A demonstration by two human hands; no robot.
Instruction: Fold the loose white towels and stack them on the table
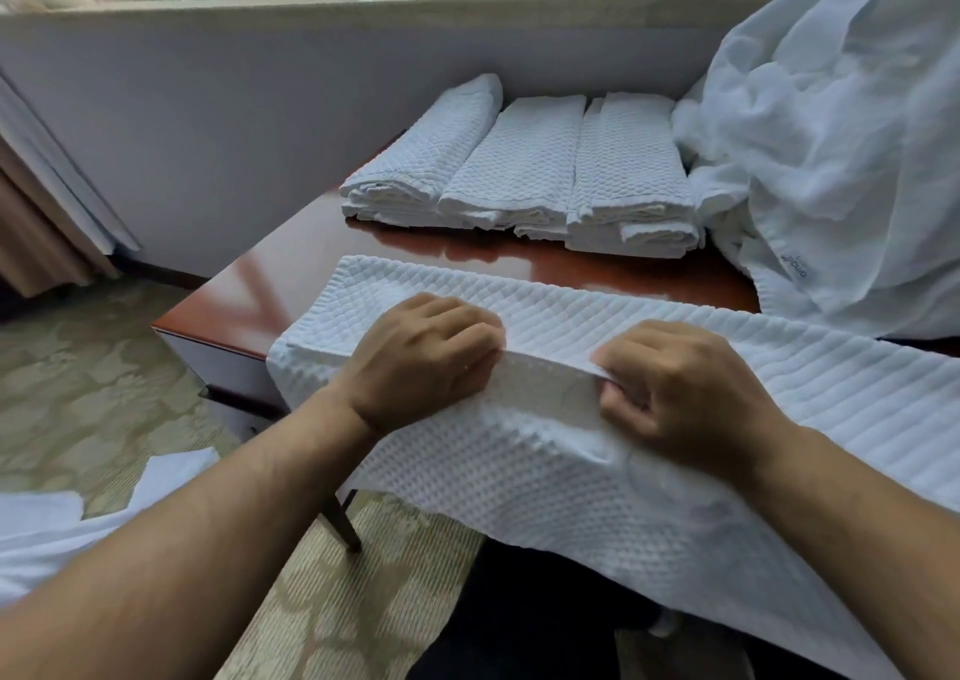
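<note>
At the far left we see a beige patterned carpet (104,367) and, low in the corner, loose white cloth (47,528) lying near our left forearm. Moving right, a glossy reddish-brown table (291,284) begins, and a white waffle-weave towel (545,471) is spread across its near edge, the front part hanging off toward us. Our left hand (421,362) rests knuckles-up on the towel, fingers curled and closed on a raised fold of the cloth. Just beside it, our right hand (670,393) pinches the same fold, thumb underneath and fingers bent over the top; the ridge of cloth runs between the two hands. Farther back on the table, behind the hands, three stacks of folded towels (519,170) sit side by side, touching one another. At the far right, a large crumpled heap of thin white linen (841,149) is piled on the table, touching the rightmost stack.
</note>
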